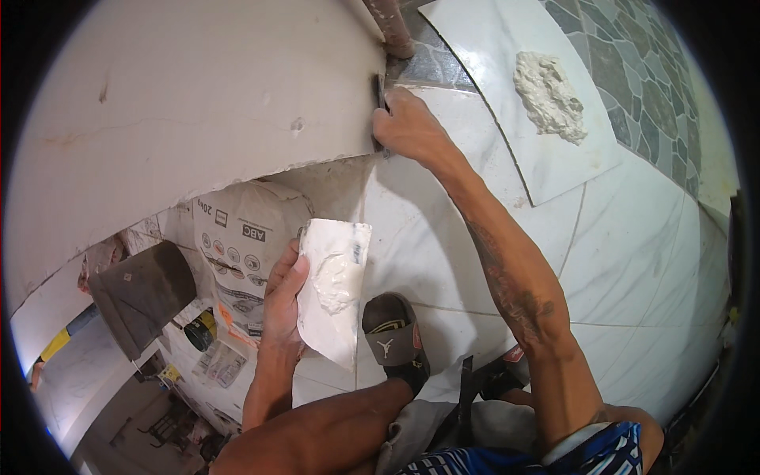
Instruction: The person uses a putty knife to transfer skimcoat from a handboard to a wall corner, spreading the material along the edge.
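Left hand (286, 289): fingers clamped on the left long edge of a white board piece (328, 237), thumb on the upper face, the other fingers partly hidden beneath. The board is above the tiled floor (625, 253), between the printed bag (229, 214) and the sandal (389, 326); a lump of wet-looking white paste (336, 283) sits near its middle.

Handling (judged): board probably light and fairly stiff, its rim perhaps brittle at the pointed lower corner. Paste soft and smeary, liable to slide if the board tips much. Best hold: the bare long edge, clear of the lump, as now.

Right hand (408, 127): fingers bent round a dark flat tool (380, 93), seen nearly edge-on at the right end of the big pale panel (214, 95); exact contact cannot be told. Tool likely thin, light, stiff enough to press with; grip it near its back, away from the working edge.

Pose: right arm reaches forward and inward from the lower right, elbow bent, wrist near the panel end. Left forearm rises from the lower edge, board tended close to the knee.

Larger paste heap (549, 96): on the white slab (483, 47), towards its right edge.
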Available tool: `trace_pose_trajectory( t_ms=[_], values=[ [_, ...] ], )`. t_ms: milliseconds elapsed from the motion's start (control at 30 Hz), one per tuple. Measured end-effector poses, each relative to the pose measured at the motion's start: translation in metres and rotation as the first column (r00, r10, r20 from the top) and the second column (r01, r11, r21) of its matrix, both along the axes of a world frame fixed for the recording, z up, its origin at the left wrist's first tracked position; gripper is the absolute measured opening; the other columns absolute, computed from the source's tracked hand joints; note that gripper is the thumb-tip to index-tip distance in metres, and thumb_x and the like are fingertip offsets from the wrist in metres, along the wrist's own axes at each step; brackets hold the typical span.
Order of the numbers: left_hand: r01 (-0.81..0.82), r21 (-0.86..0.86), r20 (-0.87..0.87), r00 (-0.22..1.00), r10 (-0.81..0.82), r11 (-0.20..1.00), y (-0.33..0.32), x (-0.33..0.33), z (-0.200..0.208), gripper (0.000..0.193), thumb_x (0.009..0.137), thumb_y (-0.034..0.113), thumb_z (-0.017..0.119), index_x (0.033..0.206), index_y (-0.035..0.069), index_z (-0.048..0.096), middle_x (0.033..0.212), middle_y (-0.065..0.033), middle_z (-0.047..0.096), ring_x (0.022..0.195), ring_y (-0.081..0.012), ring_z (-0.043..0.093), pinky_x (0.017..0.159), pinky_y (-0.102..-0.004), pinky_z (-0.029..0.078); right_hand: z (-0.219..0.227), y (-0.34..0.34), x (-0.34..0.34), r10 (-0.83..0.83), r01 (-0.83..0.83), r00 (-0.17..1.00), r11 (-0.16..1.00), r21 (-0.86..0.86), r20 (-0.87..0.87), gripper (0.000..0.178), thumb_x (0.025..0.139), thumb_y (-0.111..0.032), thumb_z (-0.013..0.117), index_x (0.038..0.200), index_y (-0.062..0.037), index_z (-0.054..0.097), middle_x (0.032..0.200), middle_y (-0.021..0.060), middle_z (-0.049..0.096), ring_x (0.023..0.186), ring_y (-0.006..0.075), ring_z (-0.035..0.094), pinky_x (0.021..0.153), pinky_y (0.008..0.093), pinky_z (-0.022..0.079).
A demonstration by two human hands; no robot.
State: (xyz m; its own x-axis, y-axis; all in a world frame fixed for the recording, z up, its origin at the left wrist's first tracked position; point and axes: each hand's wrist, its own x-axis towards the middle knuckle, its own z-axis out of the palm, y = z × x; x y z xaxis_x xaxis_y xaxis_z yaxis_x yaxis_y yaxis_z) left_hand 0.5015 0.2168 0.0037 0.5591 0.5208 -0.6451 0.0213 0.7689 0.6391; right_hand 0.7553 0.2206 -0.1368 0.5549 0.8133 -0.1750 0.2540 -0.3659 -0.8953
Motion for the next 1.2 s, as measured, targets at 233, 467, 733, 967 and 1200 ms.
trace_pose_trajectory(
  t_ms=[233, 467, 733, 967, 1200],
  values=[
    [0.034, 0.033, -0.044, 0.999, -0.033, 0.999, 0.0, 0.007, 0.0, 0.033, 0.099, 0.016, 0.043, 0.126, -0.002, 0.048, 0.116, -0.0115, 0.06, 0.098, -0.0164, 0.062, 0.083, -0.0281, 0.05, 0.04, -0.046, 0.004, -0.033, 0.041, 0.978, 0.999, 0.035, -0.204, 0.026, 0.083, -0.018, 0.051, 0.091, 0.0065, 0.057, 0.077, 0.018, 0.058, 0.07, 0.026, 0.055, 0.069, 0.0368, 0.046],
    [0.05, 0.056, 0.021, 0.998, -0.052, 0.997, -0.001, 0.007, 0.0, 0.034, 0.099, 0.015, 0.041, 0.127, -0.002, 0.048, 0.117, -0.0127, 0.06, 0.1, -0.0176, 0.062, 0.085, -0.0287, 0.05, 0.011, -0.052, 0.01, -0.222, 0.186, 0.924, 0.972, -0.141, -0.312, 0.025, 0.082, -0.019, 0.051, 0.083, 0.0047, 0.057, 0.067, 0.0085, 0.056, 0.061, 0.0146, 0.049, 0.058, 0.0322, 0.042],
    [0.037, 0.053, 0.03, 0.999, -0.039, 0.998, -0.006, 0.008, 0.001, 0.033, 0.098, 0.015, 0.042, 0.126, -0.002, 0.048, 0.116, -0.0129, 0.061, 0.103, -0.0182, 0.062, 0.089, -0.0289, 0.049, 0.002, -0.023, 0.006, -0.159, 0.139, 0.938, 0.987, -0.086, -0.308, 0.032, 0.087, -0.025, 0.051, 0.084, 0.0058, 0.059, 0.07, 0.012, 0.058, 0.067, 0.0191, 0.053, 0.065, 0.0367, 0.044],
    [0.057, 0.065, 0.024, 0.998, -0.059, 0.996, -0.003, 0.004, -0.001, 0.034, 0.098, 0.016, 0.042, 0.126, -0.002, 0.048, 0.117, -0.0123, 0.06, 0.103, -0.0183, 0.062, 0.089, -0.0294, 0.049, 0.009, -0.035, 0.015, -0.113, 0.09, 0.913, 0.993, -0.076, -0.392, 0.034, 0.088, -0.028, 0.055, 0.088, 0.0055, 0.062, 0.076, 0.0103, 0.062, 0.072, 0.0167, 0.055, 0.069, 0.0332, 0.045],
    [0.03, 0.034, 0.053, 0.998, -0.032, 0.999, 0.0, -0.001, -0.004, 0.035, 0.099, 0.017, 0.041, 0.127, -0.003, 0.048, 0.118, -0.0128, 0.06, 0.102, -0.0184, 0.062, 0.088, -0.0297, 0.05, -0.005, -0.035, 0.015, -0.208, 0.192, 0.843, 0.978, -0.085, -0.496, 0.031, 0.087, -0.023, 0.052, 0.091, 0.0065, 0.061, 0.08, 0.0144, 0.063, 0.074, 0.0212, 0.056, 0.071, 0.0377, 0.046]
  ],
)
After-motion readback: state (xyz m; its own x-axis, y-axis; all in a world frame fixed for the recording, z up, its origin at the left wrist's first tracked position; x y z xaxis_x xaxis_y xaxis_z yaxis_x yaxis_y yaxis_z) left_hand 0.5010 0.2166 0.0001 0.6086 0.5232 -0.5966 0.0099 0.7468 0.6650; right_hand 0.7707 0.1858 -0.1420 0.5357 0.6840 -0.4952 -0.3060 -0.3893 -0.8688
